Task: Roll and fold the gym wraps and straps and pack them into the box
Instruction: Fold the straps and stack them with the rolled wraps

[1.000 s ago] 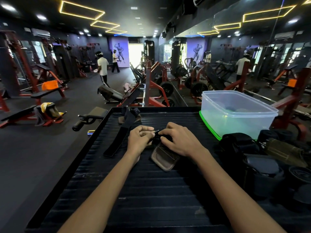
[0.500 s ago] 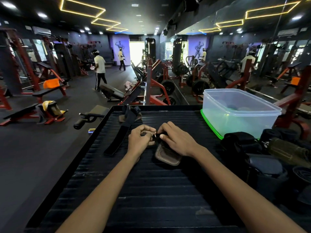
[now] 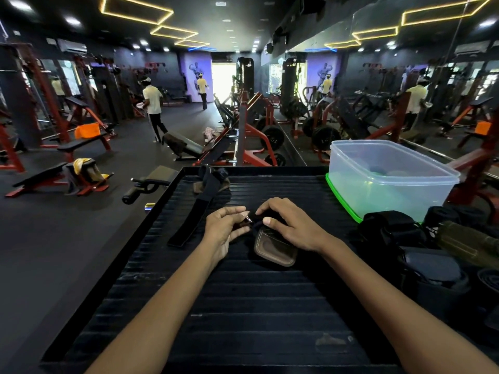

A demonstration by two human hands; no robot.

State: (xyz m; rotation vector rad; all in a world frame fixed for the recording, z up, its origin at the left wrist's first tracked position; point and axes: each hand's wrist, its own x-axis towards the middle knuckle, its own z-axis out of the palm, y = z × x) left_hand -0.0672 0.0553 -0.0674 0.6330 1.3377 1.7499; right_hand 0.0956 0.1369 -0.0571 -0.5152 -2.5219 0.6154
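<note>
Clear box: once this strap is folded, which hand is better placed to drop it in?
Probably the right hand. The clear box stands on the right side of the table, nearer that hand, which already presses on the padded strap. The left hand only pinches its end.

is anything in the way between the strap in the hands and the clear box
Nothing visible. The brown-padded strap sits under both hands, and bare ribbed tabletop runs from there to the open clear box. The dark pile of wraps lies right of that path.
</note>
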